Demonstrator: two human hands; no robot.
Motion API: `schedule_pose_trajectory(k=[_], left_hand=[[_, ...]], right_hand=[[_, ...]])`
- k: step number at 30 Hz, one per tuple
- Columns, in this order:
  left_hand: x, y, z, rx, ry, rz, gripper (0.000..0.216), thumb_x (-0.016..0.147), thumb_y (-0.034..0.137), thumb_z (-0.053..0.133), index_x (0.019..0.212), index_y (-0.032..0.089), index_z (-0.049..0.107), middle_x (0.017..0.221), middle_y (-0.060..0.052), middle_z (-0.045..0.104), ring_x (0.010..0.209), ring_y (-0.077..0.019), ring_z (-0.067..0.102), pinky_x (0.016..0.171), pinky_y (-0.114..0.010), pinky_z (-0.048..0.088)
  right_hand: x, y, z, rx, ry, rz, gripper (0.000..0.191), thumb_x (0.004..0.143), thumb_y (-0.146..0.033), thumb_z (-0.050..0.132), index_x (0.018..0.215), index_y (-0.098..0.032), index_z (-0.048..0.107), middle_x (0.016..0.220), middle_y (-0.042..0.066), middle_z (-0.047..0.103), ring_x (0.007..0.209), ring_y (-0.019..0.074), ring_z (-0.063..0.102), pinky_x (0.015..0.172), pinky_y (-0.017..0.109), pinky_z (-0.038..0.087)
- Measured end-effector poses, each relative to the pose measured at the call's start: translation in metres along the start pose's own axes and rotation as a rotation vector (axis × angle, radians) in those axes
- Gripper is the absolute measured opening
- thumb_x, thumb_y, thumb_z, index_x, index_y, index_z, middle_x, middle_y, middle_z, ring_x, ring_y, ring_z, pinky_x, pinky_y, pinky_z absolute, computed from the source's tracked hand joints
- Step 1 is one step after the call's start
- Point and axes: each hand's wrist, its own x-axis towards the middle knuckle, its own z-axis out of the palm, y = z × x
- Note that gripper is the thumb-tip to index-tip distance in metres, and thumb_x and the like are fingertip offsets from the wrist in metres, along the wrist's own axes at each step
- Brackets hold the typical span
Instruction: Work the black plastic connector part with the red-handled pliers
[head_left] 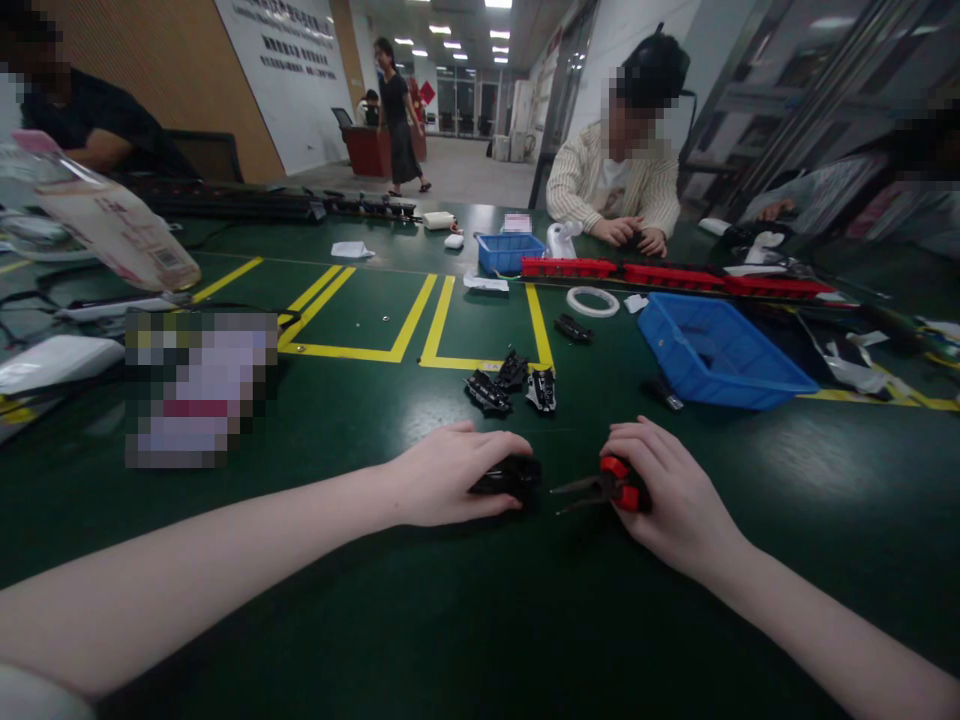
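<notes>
My left hand (pixel 450 472) rests on the dark green table (pixel 480 620), fingers curled round a small black plastic part (pixel 510 478). My right hand (pixel 667 495) is closed on red-handled needle-nose pliers (pixel 600 487); their thin jaws point left toward the black part and stand slightly apart. Just beyond my hands lie three more black plastic parts (pixel 511 385) near a yellow floor-tape line. A further black part (pixel 574 327) sits alone behind them.
A blue bin (pixel 720 355) stands at right and a smaller blue bin (pixel 510 252) farther back. Red strips (pixel 660 272) and a white tape ring (pixel 592 301) lie behind. A person in a striped shirt (pixel 615 180) sits opposite. A tilted bottle (pixel 112 225) is at left.
</notes>
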Motion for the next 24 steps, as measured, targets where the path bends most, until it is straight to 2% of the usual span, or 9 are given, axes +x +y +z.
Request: schedule_pose_trajectory(k=[4, 9, 16, 20, 24], left_hand=[[-0.001, -0.004, 0.005, 0.048, 0.030, 0.006, 0.039, 0.086, 0.038, 0.059, 0.119, 0.018, 0.051, 0.106, -0.006, 0.059, 0.081, -0.0179, 0.059, 0.071, -0.031, 0.048], [-0.001, -0.011, 0.004, -0.093, 0.109, -0.046, 0.040, 0.085, 0.036, 0.062, 0.120, 0.019, 0.056, 0.111, -0.007, 0.055, 0.090, -0.0181, 0.059, 0.076, -0.032, 0.051], [-0.001, -0.011, 0.001, -0.234, 0.113, -0.087, 0.032, 0.081, 0.027, 0.067, 0.108, 0.017, 0.056, 0.108, -0.005, 0.058, 0.096, -0.0188, 0.059, 0.078, -0.033, 0.053], [0.000, -0.009, 0.001, -0.326, 0.132, -0.185, 0.038, 0.079, 0.028, 0.069, 0.109, 0.017, 0.050, 0.108, -0.006, 0.059, 0.094, -0.0195, 0.061, 0.077, -0.035, 0.054], [0.000, -0.010, 0.002, -0.287, 0.146, -0.129, 0.060, 0.080, 0.027, 0.068, 0.132, 0.019, 0.037, 0.112, -0.008, 0.056, 0.098, -0.0203, 0.058, 0.082, -0.038, 0.052]], right_hand=[[0.020, 0.002, 0.008, -0.028, 0.056, -0.045, 0.035, 0.070, -0.010, 0.052, 0.103, -0.019, 0.049, 0.102, 0.010, 0.058, 0.104, 0.0267, 0.054, 0.099, 0.052, 0.041], [0.045, 0.003, 0.017, -0.046, 0.055, -0.090, 0.035, 0.069, -0.008, 0.052, 0.103, -0.019, 0.051, 0.103, 0.011, 0.058, 0.105, 0.0275, 0.054, 0.099, 0.052, 0.041], [0.045, 0.009, 0.014, 0.024, 0.075, -0.064, 0.025, 0.073, -0.009, 0.052, 0.095, -0.021, 0.049, 0.097, 0.009, 0.058, 0.108, 0.0276, 0.053, 0.099, 0.052, 0.041], [0.041, 0.008, 0.013, 0.009, 0.043, -0.041, 0.023, 0.072, -0.012, 0.054, 0.094, -0.018, 0.052, 0.094, 0.011, 0.059, 0.092, 0.0259, 0.056, 0.084, 0.046, 0.050], [0.046, 0.005, 0.014, -0.050, 0.074, -0.100, 0.028, 0.072, -0.015, 0.056, 0.100, -0.013, 0.055, 0.090, 0.013, 0.060, 0.084, 0.0256, 0.056, 0.070, 0.040, 0.051]])
